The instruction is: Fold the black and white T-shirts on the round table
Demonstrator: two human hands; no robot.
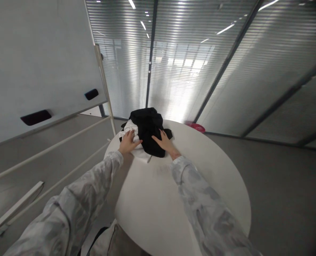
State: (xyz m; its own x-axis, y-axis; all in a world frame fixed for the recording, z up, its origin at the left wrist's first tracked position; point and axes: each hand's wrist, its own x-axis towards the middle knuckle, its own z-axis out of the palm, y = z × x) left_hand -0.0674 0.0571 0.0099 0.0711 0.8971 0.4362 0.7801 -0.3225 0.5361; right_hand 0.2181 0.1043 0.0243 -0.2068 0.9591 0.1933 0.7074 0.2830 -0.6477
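Grip is spread, nothing visibly clasped: left hand rests on white cloth, right hand on black cloth, heaped on the table's far-left part; arranging seems underway, lifting would need firmer closure.

A crumpled heap of soft fabric sits at the far edge of a round white worktop, toward its left side. Black cloth makes up most of it, bunched highest at the back and sloping to a rounded front, with a small flap poking out on the right. White cloth shows along the left in wrinkled folds and lies flatter at the front, partly covered by the black. Whether the colours are separate pieces is unclear.
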